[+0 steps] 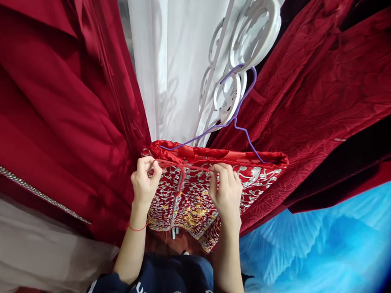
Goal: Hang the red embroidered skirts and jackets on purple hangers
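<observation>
So the embroidered red garment (196,199) is hanging dead centre, right in front of the person, on a purple hanger (235,119) hooked onto a white scrolled frame (272,32). Its shiny waistband (234,156) is up top and runs left to right, which is the longest line of it in this view, with the right end a touch lower; the body drops from there toward the floor, hem down. Left hand (144,182) has thumb and fingers pinching a thin red cord (197,166) near the left end of the waistband, and right hand (226,189) pinches the same cord further along, so it stretches pretty straight between them, with a strand dangling down the front. As for writing, the navy shirt (179,272) has white lettering, mostly folded or cut off, but a small line ends in "studio". There's a pale bit (174,233) just under the hem, maybe a tag, too small to read.
</observation>
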`<state>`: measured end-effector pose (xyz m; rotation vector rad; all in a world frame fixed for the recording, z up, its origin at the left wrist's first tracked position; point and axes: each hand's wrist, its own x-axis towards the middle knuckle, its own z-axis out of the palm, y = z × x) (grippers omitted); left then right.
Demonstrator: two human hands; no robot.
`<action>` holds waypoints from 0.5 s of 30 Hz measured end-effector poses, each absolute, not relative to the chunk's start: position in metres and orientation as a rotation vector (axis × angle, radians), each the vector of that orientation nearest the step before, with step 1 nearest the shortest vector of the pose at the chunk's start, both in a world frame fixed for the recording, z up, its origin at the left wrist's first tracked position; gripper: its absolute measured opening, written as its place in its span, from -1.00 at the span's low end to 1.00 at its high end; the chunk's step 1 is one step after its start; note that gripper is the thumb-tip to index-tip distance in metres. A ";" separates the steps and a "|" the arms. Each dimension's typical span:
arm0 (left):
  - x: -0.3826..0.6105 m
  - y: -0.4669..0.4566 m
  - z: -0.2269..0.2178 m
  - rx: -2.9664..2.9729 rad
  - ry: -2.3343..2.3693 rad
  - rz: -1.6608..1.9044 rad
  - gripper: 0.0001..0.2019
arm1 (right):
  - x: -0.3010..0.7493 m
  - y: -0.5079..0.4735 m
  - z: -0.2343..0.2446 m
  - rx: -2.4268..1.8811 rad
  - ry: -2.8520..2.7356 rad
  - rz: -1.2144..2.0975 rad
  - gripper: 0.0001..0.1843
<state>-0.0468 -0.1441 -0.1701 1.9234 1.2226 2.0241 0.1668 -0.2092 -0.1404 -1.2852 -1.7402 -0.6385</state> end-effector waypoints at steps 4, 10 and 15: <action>-0.045 -0.144 -0.165 1.981 1.199 1.915 -0.95 | 0.168 -0.208 -0.142 -1.247 -1.724 -0.397 -0.89; -0.044 -0.144 -0.164 1.879 1.249 1.988 -0.94 | 0.167 -0.210 -0.136 -1.281 -1.674 -0.541 -0.86; -0.042 -0.154 -0.161 2.081 1.040 1.618 -0.94 | 0.138 -0.209 -0.135 -1.108 -1.770 -0.554 -0.67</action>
